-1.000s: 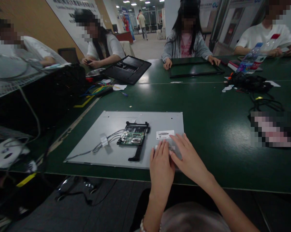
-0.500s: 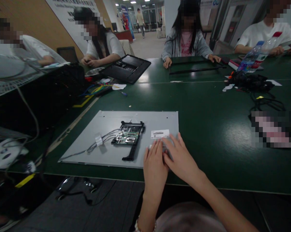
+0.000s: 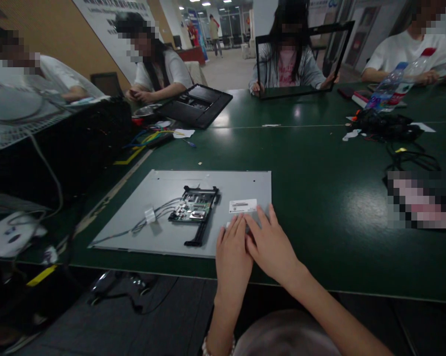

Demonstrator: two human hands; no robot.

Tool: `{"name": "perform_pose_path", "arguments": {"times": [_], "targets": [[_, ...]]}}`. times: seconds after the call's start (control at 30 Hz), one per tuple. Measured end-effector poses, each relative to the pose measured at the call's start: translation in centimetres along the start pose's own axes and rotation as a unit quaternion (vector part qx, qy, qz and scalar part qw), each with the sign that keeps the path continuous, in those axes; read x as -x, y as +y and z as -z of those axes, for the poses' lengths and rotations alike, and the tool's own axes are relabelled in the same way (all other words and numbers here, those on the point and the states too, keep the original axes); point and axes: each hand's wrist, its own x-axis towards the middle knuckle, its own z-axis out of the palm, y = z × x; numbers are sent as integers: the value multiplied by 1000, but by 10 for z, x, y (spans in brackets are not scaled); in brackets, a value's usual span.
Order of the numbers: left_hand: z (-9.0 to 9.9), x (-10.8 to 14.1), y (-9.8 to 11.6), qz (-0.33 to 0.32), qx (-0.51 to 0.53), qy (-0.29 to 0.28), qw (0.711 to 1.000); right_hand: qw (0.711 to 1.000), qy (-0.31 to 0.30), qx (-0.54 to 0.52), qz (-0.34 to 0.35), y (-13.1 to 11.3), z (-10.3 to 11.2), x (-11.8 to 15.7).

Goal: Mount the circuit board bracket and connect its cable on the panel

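Note:
A grey metal panel [image 3: 134, 178] lies on the green table. On its middle sits a green circuit board [image 3: 193, 210] in a black bracket [image 3: 196, 235], with dark cables [image 3: 139, 225] running left under a piece of clear tape. My left hand [image 3: 233, 252] rests over the panel's lower right part, fingers stretched forward. Beside it and touching it, my right hand [image 3: 274, 247] lies with its fingers spread near a white label [image 3: 242, 205]. Whatever is under the fingertips is mostly hidden.
Across the table [image 3: 319, 198], a person holds up a black frame [image 3: 295, 93]. A black cover [image 3: 196, 106] lies at the far left, near coloured wires [image 3: 144, 138]. Bottles [image 3: 389, 89], black cables [image 3: 385, 123] and a pixelated object [image 3: 419, 200] are on the right. Other people sit around.
The person opposite has raised the black frame from the table to upright. My hands have stayed on the panel with hardly any movement; the view has shifted slightly.

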Motion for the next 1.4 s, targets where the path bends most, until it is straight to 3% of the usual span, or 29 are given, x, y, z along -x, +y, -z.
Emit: {"name": "perform_pose_path", "arguments": {"times": [0.33, 0.53, 0.63, 0.73, 0.8, 0.97, 1.2, 1.3, 1.4], "targets": [[7, 1, 1, 13, 7, -5, 1000, 1000, -17, -4, 10, -4, 4, -1], [38, 3, -42, -11, 37, -6, 999, 1000, -7, -12, 26, -42, -12, -13], [54, 4, -65, 5, 40, 62, 997, 1000, -5, -3, 26, -56, -21, -17], [67, 6, -83, 85, -40, 164, 982, 1000, -6, 9, 28, -62, -25, -15], [74, 7, -94, 143, -109, 188, 966, 1000, -9, 12, 24, -64, -25, -13], [84, 8, -122, 201, -203, 134, 949, 1000, -16, 10, 20, -68, -24, -9], [94, 5, -144, 137, -232, 42, 962, 1000, -13, 5, 24, -75, -24, -5], [102, -3, -170, 130, -240, 34, 962, 1000, -15, 6, 24, -78, -24, -4], [115, -16, -210, 131, -241, 37, 961, 1000, -17, 7, 24, -79, -24, -5]]}}
